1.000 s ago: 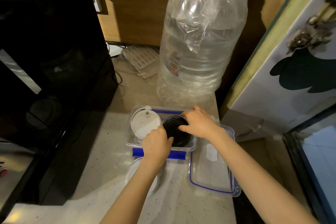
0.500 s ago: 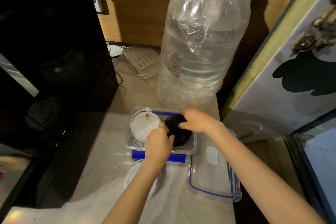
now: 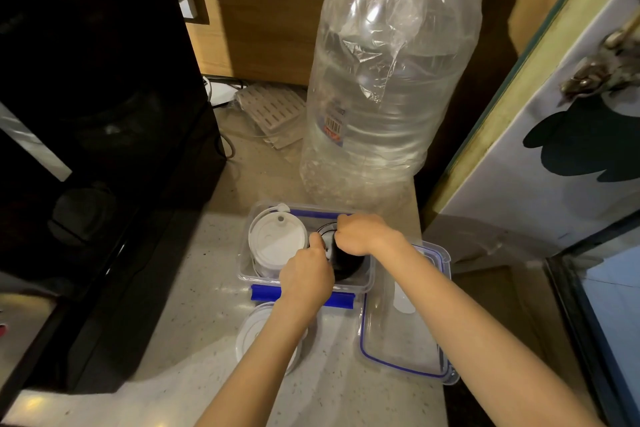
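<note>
1. Both hands are on the black round piece (image 3: 348, 263), which sits in the right half of the clear box (image 3: 242, 276) on the counter (image 3: 194, 288). Can't tell if it's a lid or a shallow cup, tbh.
2. The right hand (image 3: 363, 234) comes over the top, fingers curled down around the far rim. The left hand (image 3: 306, 274) has the near-left edge, thumb up against the rim and the other fingers tucked under, so both are holding it.
3. The key relation is that the piece lies directly under and between the two hands, and it looks tipped up rather than flat. It's round, so no real long axis. The box's long side runs left to right.
4. The right hand is the nearer one, sitting on top of it. I reckon any lift or seating move goes straight up or down from there.
5. The white lidded cup (image 3: 277, 246) sits just beside it in the left half, so there's not much room sideways.
6. Counts:
   - 1 black piece
   - 2 white round items, the second one (image 3: 256, 333) on the counter under the left forearm
   - 1 clear box
   - 1 box lid (image 3: 401, 340) lying to the right
   - 1 big water bottle (image 3: 381, 114) behind
</note>
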`<state>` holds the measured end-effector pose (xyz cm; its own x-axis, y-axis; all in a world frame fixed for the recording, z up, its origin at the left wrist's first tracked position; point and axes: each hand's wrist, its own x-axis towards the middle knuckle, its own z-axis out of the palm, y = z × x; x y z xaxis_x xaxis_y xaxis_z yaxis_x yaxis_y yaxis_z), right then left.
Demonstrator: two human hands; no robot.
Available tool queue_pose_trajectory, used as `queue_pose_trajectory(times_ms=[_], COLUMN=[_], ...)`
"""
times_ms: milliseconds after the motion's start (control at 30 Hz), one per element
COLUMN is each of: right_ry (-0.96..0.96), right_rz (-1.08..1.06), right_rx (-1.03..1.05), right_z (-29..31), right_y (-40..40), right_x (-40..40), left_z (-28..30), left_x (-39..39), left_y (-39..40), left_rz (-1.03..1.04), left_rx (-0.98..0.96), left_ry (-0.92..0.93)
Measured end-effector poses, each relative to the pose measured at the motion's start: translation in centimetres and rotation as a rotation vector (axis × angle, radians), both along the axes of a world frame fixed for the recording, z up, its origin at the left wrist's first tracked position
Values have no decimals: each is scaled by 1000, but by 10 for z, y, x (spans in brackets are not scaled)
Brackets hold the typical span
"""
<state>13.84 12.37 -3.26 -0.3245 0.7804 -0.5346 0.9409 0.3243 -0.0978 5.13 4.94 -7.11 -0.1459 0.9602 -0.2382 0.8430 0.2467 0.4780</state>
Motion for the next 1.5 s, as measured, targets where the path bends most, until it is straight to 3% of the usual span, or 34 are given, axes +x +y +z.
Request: queue_pose_trajectory(times_ms=[133,467,633,800,1000,1100,1300,1500], right_ry=[26,-116,-59,53,231,211,161,187], right_rz=[-24,9,-14,23,115,195,226,182], right_rx=[-12,-72,-37,128,317,249,253,245], right_z=[1,-8,-13,-13,-3,-10,-22,-17], right_y=[2,-3,-7,-12,-17,-25,-19,-16], right_x=[-2,-6,-3,7,33,36,37,48], left_z=[1,-1,-2,2,18,20,2,-1], left_x=[0,-3,-4,-11,-37,-45,-39,-34], left_y=[-2,3,3,4,1,6,18,28], left_rz=[-25,-64,-77,-152,-158,-259,-467,-453], left_rx=[-8,-135,-133,-147,45,143,155,222], left_ry=[-24,-36,-35,7,17,40,91,68])
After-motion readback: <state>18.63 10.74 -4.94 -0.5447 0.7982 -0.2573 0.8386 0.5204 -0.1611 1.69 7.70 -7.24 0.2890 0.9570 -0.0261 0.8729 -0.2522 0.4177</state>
